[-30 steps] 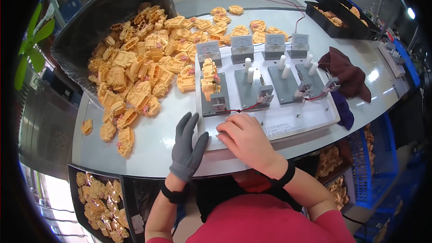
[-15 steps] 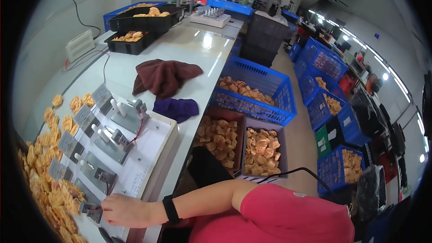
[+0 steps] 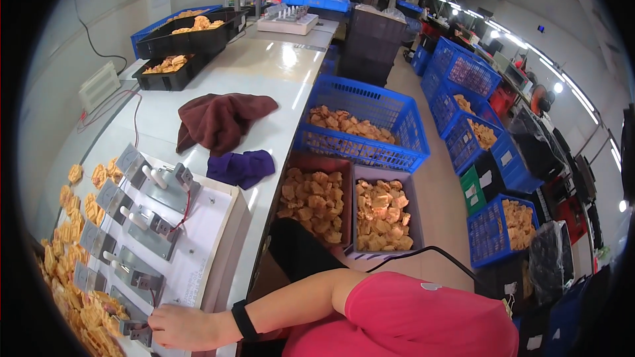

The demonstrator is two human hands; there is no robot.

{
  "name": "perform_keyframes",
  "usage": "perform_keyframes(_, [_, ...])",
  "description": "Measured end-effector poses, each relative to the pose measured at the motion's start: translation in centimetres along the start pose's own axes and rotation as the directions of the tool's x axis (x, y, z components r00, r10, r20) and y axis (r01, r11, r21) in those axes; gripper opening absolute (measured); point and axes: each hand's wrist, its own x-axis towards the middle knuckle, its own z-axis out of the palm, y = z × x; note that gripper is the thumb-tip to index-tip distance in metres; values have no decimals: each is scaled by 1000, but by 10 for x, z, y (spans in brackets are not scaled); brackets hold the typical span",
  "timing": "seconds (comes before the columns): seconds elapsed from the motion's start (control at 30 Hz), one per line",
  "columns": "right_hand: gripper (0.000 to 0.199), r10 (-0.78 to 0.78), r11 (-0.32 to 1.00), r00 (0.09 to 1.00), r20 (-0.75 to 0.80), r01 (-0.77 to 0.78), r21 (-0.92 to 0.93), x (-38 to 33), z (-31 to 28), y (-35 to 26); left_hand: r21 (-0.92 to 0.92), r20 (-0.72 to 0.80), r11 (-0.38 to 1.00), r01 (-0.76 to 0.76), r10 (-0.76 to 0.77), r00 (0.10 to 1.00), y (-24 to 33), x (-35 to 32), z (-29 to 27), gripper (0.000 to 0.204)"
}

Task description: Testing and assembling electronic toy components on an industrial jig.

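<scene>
My right hand rests at the near end of a white test board, its fingers closed against the small grey metal block of the nearest fixture. Anything inside the fingers is hidden. A row of similar fixtures runs away along the board, each with a grey plate, white posts, a metal block and thin wires. Beside the board on the left lie many flat yellow-tan pieces, heaped thickest near me. My left hand is out of view.
A brown cloth and a purple cloth lie beyond the board. Black trays of pieces stand farther back. Right of the table are a blue crate, a grey bin and a reddish bin, all holding pieces.
The whole view has shifted, with the table and cloths appearing farther left. My right hand stays at the nearest fixture, its fingers still closed.
</scene>
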Motion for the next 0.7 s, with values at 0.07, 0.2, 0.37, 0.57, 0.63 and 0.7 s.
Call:
perform_keyframes(0.07, [11, -11, 1000, 1000, -20, 11, -15, 0, 1, 0, 3, 7, 1000, -4, 4, 1000, 0, 1, 1, 53])
perform_keyframes(0.2, [11, -27, 999, 998, -54, 25, -35, -1, 8, 4, 6, 16, 1000, -10, 10, 1000, -1, 3, 3, 53])
perform_keyframes(0.37, [12, -36, 999, 996, -81, 33, -35, -2, 13, 6, 13, 15, 1000, -3, 3, 1000, -5, 0, 4, 53])
perform_keyframes(0.57, [12, -56, 996, 995, -81, 50, -70, 0, 2, 0, 17, 3, 1000, 10, -10, 1000, -12, -3, 3, 53])
perform_keyframes(0.63, [12, -67, 995, 995, -78, 61, -85, 0, 1, -1, 18, -1, 1000, 14, -14, 1000, -13, -4, 2, 53])
perform_keyframes(0.7, [13, -69, 994, 994, -86, 61, -87, 0, 2, -1, 19, -4, 1000, 18, -18, 1000, -13, -5, 1, 54])
